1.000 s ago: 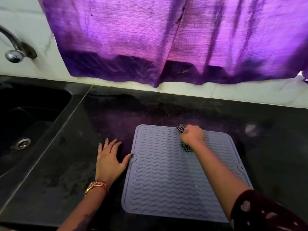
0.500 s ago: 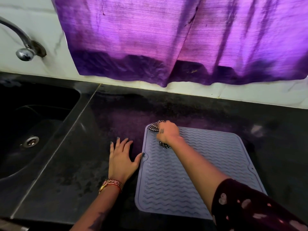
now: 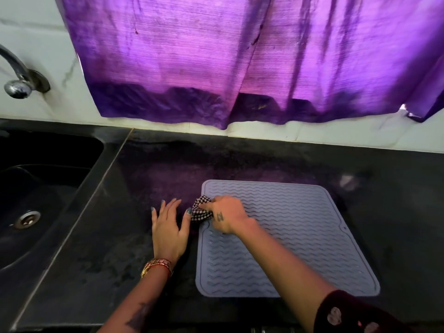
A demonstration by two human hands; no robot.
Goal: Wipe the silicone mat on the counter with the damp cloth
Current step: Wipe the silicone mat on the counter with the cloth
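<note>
The right hand (image 3: 225, 216), fingers grasping the cloth (image 3: 200, 210), has slid to the mat's (image 3: 300, 236) left edge, touching the left hand's (image 3: 169, 230) released thumb on the tabletop (image 3: 108, 236).

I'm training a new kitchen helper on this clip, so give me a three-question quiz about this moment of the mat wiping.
1. True or false: the left hand grips the checked cloth.
2. Where on the silicone mat is the cloth? A. far right corner B. left edge C. near right corner
3. Fill in: the left hand lies flat on the dark ____, between the sink and the mat.

Key
1. False; the right hand grips it.
2. B
3. counter
</note>
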